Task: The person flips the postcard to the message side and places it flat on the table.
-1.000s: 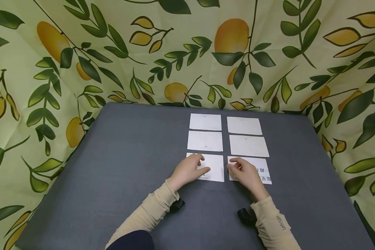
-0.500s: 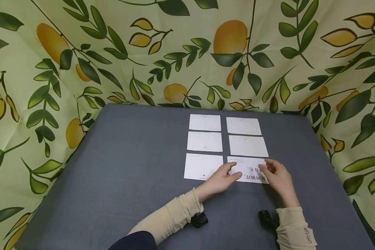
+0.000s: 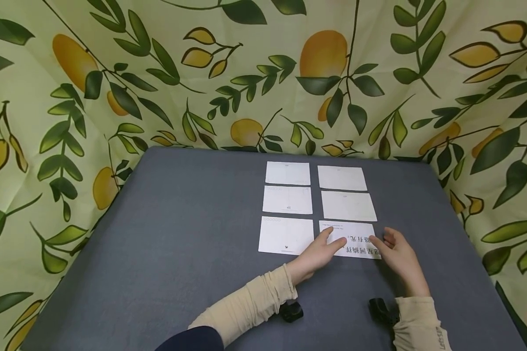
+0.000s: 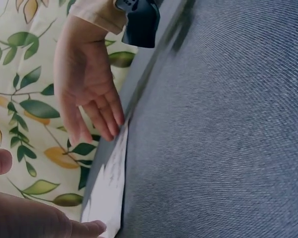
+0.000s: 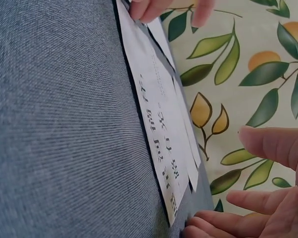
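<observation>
A white card with large dark printed characters (image 3: 355, 239) lies flat at the near right of a card layout. My left hand (image 3: 314, 256) is at its left edge, fingers extended and thumb apart; in the left wrist view a fingertip (image 4: 92, 228) touches or overlaps the card. Beside the card's right edge is my right hand (image 3: 401, 261), fingers loosely spread with nothing between them. In the right wrist view, the lettering faces up and the right hand (image 5: 268, 198) appears just off the card's near end. To the left lies a mostly blank white card (image 3: 283, 234).
Farther back, several more white cards (image 3: 287, 200) lie flat in two columns with narrow gaps. They rest on a grey cloth-covered table (image 3: 180, 234). A curtain with leaf and fruit prints (image 3: 254, 63) hangs around the table's back and sides.
My left hand has moved right, off the near-left card, to the lettered card's left edge. My right hand has shifted right to its right edge, uncovering more print.
</observation>
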